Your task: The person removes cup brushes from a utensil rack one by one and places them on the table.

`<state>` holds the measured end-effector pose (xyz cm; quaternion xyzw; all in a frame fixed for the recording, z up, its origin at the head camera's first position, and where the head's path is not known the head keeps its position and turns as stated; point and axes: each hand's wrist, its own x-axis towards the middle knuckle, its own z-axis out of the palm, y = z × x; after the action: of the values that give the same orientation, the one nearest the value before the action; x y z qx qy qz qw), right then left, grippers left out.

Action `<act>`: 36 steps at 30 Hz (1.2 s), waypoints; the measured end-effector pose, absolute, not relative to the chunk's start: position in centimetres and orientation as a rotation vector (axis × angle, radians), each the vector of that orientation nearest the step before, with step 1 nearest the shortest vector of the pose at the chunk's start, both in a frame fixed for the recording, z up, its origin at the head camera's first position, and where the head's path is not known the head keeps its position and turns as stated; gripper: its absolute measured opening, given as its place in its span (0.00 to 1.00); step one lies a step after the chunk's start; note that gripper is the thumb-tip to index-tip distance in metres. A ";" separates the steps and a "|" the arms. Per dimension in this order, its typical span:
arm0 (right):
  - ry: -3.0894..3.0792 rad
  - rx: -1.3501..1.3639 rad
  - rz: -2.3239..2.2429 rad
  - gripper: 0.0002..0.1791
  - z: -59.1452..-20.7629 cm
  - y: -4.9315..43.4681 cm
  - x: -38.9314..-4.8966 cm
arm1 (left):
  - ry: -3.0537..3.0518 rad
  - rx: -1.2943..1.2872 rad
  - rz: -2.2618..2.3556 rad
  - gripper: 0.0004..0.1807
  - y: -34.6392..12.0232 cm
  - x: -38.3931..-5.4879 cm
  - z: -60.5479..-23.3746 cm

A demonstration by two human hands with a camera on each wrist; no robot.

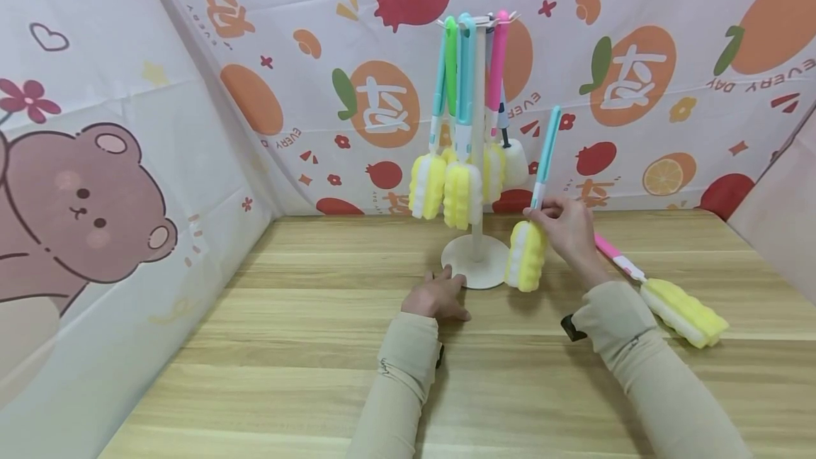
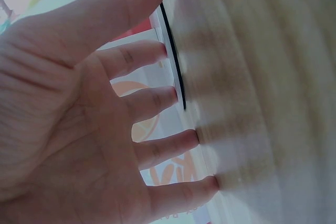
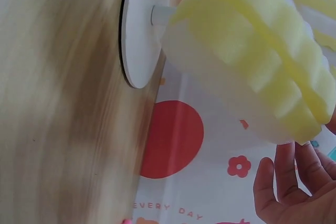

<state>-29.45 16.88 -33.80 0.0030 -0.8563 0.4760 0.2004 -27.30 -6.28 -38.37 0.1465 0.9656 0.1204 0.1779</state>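
Note:
My right hand [image 1: 569,231] pinches a sponge brush [image 1: 526,257] by the lower end of its teal-and-white handle, just above the yellow-and-white sponge head. The brush is held nearly upright, sponge down, right of a white stand [image 1: 478,261]. In the right wrist view the sponge head [image 3: 252,51] hides part of the stand's post. My left hand [image 1: 437,296] has its fingers spread at the front left of the round base. In the left wrist view the fingertips of the left hand [image 2: 89,108] touch the tabletop and the base's edge.
Several brushes hang from the stand's top hooks, with teal, green and pink handles, plus a dark-handled one with a white head [image 1: 515,163]. A pink-handled sponge brush [image 1: 685,312] lies on the wooden table [image 1: 287,346] at right. Printed cloth [image 1: 306,126] stands behind.

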 end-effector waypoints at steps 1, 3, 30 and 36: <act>-2.390 0.009 1.332 0.18 -33.9 16.9 -29.5 | 2.732 0.415 0.338 0.33 -6.3 -27.3 -38.3; -2.387 0.002 1.339 0.18 -34.1 16.9 -29.4 | 2.731 0.414 0.333 0.34 -6.3 -27.3 -38.3; -2.445 -0.138 1.401 0.19 -36.3 17.3 -29.3 | 2.734 0.419 0.331 0.33 -6.2 -27.3 -38.3; -2.447 -0.156 1.411 0.20 -36.7 17.2 -29.3 | 2.733 0.421 0.332 0.33 -6.3 -27.3 -38.3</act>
<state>-29.27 17.20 -36.69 -0.0545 -0.8544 0.4927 0.1559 -27.30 -6.25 -38.31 0.1488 0.9657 0.1174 0.1775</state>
